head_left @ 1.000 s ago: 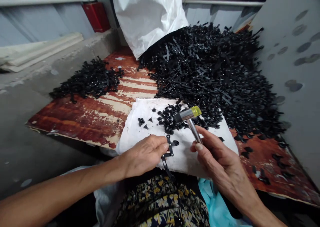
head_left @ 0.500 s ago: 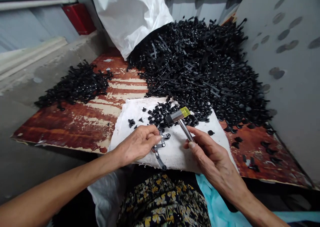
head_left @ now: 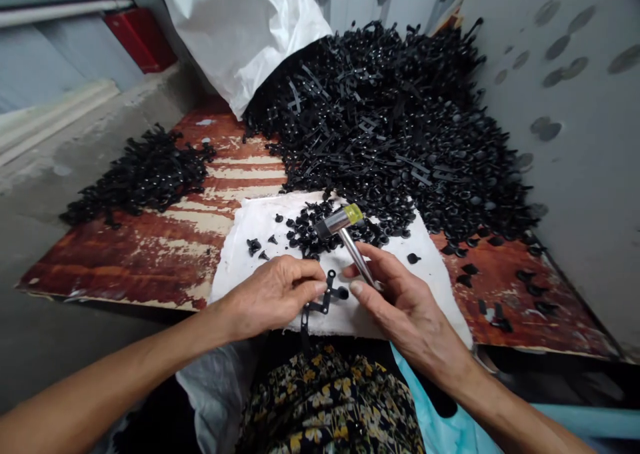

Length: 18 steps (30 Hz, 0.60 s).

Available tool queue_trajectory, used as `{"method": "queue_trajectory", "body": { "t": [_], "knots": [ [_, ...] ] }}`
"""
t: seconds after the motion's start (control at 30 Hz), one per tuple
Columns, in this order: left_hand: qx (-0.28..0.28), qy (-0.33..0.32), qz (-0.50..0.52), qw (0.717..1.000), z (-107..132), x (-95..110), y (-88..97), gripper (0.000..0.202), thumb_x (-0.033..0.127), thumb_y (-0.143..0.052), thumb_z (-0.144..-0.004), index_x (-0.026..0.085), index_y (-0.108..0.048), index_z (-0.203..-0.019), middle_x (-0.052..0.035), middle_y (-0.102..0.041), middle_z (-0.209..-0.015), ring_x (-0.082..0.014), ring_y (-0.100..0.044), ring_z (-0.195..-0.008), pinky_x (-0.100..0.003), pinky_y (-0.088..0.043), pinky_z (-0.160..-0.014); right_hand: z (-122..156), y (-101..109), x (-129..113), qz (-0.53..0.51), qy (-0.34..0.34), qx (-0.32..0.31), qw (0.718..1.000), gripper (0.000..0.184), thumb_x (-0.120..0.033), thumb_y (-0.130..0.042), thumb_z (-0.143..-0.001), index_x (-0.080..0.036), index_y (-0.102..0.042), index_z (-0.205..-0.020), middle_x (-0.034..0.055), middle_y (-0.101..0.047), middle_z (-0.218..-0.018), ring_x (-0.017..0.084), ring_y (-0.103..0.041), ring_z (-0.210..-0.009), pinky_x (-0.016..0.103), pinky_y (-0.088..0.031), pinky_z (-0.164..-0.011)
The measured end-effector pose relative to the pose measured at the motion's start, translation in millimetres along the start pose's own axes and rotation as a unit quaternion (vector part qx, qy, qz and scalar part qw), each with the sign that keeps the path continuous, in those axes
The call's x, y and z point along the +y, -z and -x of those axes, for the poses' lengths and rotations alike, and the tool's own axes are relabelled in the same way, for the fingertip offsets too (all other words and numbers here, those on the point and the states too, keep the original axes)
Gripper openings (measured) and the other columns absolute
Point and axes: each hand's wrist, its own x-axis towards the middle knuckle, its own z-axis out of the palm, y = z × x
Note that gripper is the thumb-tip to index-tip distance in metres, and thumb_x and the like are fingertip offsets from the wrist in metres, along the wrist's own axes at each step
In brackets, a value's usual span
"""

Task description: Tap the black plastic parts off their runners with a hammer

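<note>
My left hand [head_left: 280, 291] is closed, its thumb and fingers pinching a black jointed linkage [head_left: 326, 302] with small pale rivets. The linkage hangs over the front of a white cloth pad [head_left: 227, 274]. In my right hand [head_left: 400, 294] is a small mallet [head_left: 340, 222] with a steel handle, one dark face and one yellow face; its head is raised toward the upper left. Small black round-headed pegs [head_left: 310, 227] lie loose on the pad beyond both hands. Part of the linkage is hidden behind my left fingers.
A large heap of black parts [head_left: 400, 121] fills the back and right of the worn red-brown board [head_left: 140, 261]. On the left lies a smaller pile of black parts [head_left: 145, 174]. A white sack [head_left: 245, 34] stands behind, and a grey spotted panel [head_left: 570, 141] rises on the right.
The linkage has turned and shifted in my left fingers, with its joints now spread differently. My right hand and the mallet have moved slightly left in view; the whole view has shifted a little.
</note>
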Motion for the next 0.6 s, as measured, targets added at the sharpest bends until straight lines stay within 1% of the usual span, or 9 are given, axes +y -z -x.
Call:
{"method": "queue_trajectory", "body": {
  "t": [0.07,0.2,0.3,0.37,0.4,0.43,0.47,0.53,0.6],
  "knots": [
    [0.005,-0.022,-0.028,0.999,3,4,-5.3,0.023,0.027,-0.05,-0.084,0.018,-0.068,-0.073,0.0008,-0.061,-0.065,-0.0134,-0.052,-0.064,-0.022,-0.038,-0.062,-3,-6,2,-0.034,-0.011,-0.016,0.999,0.036,-0.029,-0.06,-0.083,-0.021,-0.056,-0.118,0.0022,-0.069,-0.088,0.018,-0.065,-0.078,0.033,-0.054,-0.072],
    [0.06,-0.041,-0.037,0.997,10,5,-17.2,0.021,0.027,-0.052,-0.084,0.02,-0.069,-0.074,0.0001,-0.064,-0.07,-0.0148,-0.054,-0.068,-0.024,-0.04,-0.067,-5,-16,4,-0.112,-0.048,-0.046,0.992,0.034,-0.031,-0.061,-0.082,-0.022,-0.055,-0.113,-0.0013,-0.066,-0.077,0.016,-0.063,-0.068,0.031,-0.054,-0.064],
    [0.161,-0.017,0.058,0.985,17,-3,-25.4,0.014,0.029,-0.06,-0.08,0.021,-0.066,-0.09,-0.0015,-0.066,-0.086,-0.0153,-0.056,-0.077,-0.025,-0.044,-0.071,-6,-18,1,-0.169,-0.083,-0.051,0.981,0.036,-0.032,-0.062,-0.08,-0.023,-0.052,-0.113,-0.0025,-0.064,-0.074,0.015,-0.06,-0.063,0.03,-0.052,-0.061],
    [0.254,0.017,0.167,0.952,25,-10,-30.5,0.036,0.031,-0.067,-0.074,0.022,-0.058,-0.108,-0.0048,-0.063,-0.105,-0.0172,-0.058,-0.091,-0.026,-0.047,-0.076,-7,-17,-3,-0.179,-0.101,-0.037,0.978,0.037,-0.032,-0.063,-0.079,-0.022,-0.052,-0.113,-0.0033,-0.062,-0.073,0.013,-0.057,-0.06,0.026,-0.049,-0.055],
    [0.284,0.038,0.224,0.931,29,-13,-33.1,0.046,0.034,-0.07,-0.072,0.022,-0.053,-0.113,-0.0066,-0.061,-0.112,-0.0183,-0.058,-0.096,-0.027,-0.049,-0.076,-8,-17,-4,-0.176,-0.106,-0.024,0.978,0.037,-0.031,-0.064,-0.078,-0.022,-0.052,-0.112,-0.0041,-0.061,-0.071,0.012,-0.054,-0.057,0.024,-0.046,-0.051],
    [0.292,0.058,0.277,0.913,32,-16,-36.0,0.051,0.037,-0.071,-0.072,0.021,-0.049,-0.115,-0.0078,-0.059,-0.114,-0.0189,-0.059,-0.097,-0.027,-0.05,-0.074,-9,-17,-6,-0.171,-0.109,-0.011,0.979,0.037,-0.031,-0.064,-0.078,-0.022,-0.052,-0.112,-0.0052,-0.059,-0.068,0.011,-0.052,-0.054,0.022,-0.042,-0.047],
    [0.277,0.071,0.324,0.902,36,-17,-39.0,0.052,0.039,-0.071,-0.072,0.021,-0.047,-0.114,-0.0081,-0.059,-0.113,-0.0186,-0.059,-0.095,-0.027,-0.051,-0.072,-9,-17,-7,-0.17,-0.108,0.0,0.98,0.037,-0.03,-0.065,-0.077,-0.022,-0.052,-0.111,-0.0065,-0.057,-0.065,0.01,-0.049,-0.051,0.02,-0.038,-0.043],
    [0.21,0.075,0.397,0.89,40,-16,-45.4,0.047,0.042,-0.07,-0.075,0.02,-0.048,-0.11,-0.0067,-0.06,-0.106,-0.0162,-0.06,-0.087,-0.027,-0.052,-0.068,-11,-20,-10,-0.174,-0.106,0.006,0.979,0.037,-0.03,-0.065,-0.077,-0.022,-0.052,-0.11,-0.0082,-0.055,-0.062,0.009,-0.046,-0.047,0.019,-0.034,-0.04],
    [0.159,0.064,0.452,0.875,38,-12,-50.7,0.043,0.041,-0.071,-0.075,0.019,-0.049,-0.104,-0.0046,-0.061,-0.098,-0.0141,-0.061,-0.081,-0.026,-0.053,-0.067,-11,-25,-12,-0.188,-0.107,-0.005,0.976,0.038,-0.031,-0.066,-0.077,-0.022,-0.051,-0.111,-0.0082,-0.056,-0.064,0.009,-0.048,-0.047,0.02,-0.036,-0.04]
  ]
}}
